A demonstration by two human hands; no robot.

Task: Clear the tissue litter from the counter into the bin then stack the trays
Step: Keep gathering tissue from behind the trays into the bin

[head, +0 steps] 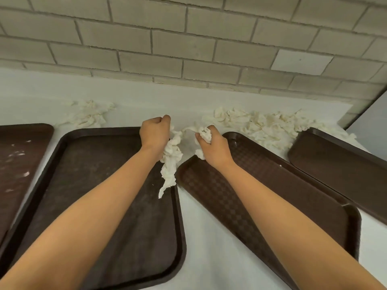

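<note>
Tissue (170,162) looked light, soft and tearable, best bunched; left hand (154,132) and right hand (213,146) had grips clamped on wads

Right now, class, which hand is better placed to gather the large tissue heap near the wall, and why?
The right hand, probably. It sits nearest the large tissue heap, just across the counter, while the left hand is farther off. Both hands grip tissue strips, though.

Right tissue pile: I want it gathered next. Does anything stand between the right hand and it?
Nothing visible does. Only bare counter separates the right hand, which grips tissue, from the right tissue pile; the checkered tray lies nearer the person.
</note>
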